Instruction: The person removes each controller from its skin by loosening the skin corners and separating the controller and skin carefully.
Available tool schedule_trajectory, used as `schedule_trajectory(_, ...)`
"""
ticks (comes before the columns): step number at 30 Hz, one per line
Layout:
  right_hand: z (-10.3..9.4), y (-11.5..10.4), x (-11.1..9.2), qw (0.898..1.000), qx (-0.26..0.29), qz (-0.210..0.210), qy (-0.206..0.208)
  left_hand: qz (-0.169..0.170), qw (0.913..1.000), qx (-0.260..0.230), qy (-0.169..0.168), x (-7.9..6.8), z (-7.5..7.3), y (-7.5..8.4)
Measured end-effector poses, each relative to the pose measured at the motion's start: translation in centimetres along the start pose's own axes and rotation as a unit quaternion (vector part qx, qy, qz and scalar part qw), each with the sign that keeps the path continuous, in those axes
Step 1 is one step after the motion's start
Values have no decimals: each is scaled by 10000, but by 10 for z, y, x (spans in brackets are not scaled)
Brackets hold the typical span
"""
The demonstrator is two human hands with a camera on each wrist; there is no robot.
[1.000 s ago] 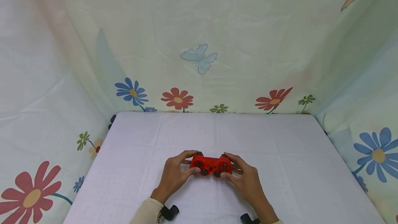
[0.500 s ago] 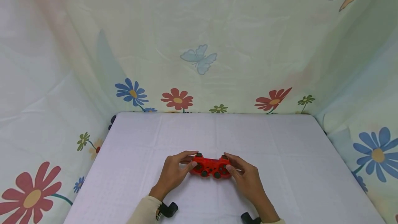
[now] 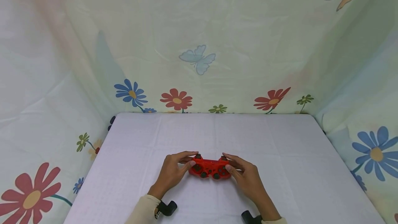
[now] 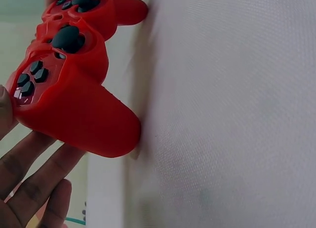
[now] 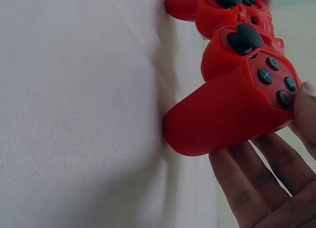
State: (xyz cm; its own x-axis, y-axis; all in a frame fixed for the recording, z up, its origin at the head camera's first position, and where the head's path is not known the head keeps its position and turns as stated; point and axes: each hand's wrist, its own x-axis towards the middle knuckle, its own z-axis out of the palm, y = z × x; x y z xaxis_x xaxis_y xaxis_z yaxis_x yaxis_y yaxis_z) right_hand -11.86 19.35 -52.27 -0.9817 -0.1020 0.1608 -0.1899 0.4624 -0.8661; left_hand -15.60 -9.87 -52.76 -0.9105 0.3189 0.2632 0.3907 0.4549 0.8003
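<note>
A red game controller (image 3: 210, 168) with black sticks and buttons is held between both hands at the table's front middle. My left hand (image 3: 171, 173) grips its left end, thumb on top by the direction buttons (image 4: 32, 79) and fingers behind and beneath. On the other end, my right hand (image 3: 247, 177) has its thumb beside the symbol buttons (image 5: 274, 80), with the fingers curled behind the body. Both wrist views show the controller tilted, its grips (image 4: 101, 117) pointing down close to the white cloth.
A white cloth covers the table (image 3: 267, 137). Curtains printed with flowers and a butterfly (image 3: 197, 59) hang at the back and sides. Black wrist cameras (image 3: 168, 208) sit under both wrists.
Both thumbs have shifted from the controller's lower front edge up and outward to its ends. The controller stays almost in place between the hands.
</note>
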Motion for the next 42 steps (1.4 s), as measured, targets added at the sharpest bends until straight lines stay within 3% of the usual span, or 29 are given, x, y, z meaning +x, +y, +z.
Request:
schedule_trajectory(7,-2,-5,1,9999,112,-1,-68,-99,9999,22,80,-1,-2,3)
schedule_trajectory(17,-6,-12,3,9997,177,-49,-128,35,9995,-240,221,0,-6,7)
schedule_trajectory(42,-3,-11,-3,9972,180,597,-406,-149,9996,229,-124,-8,-9,7)
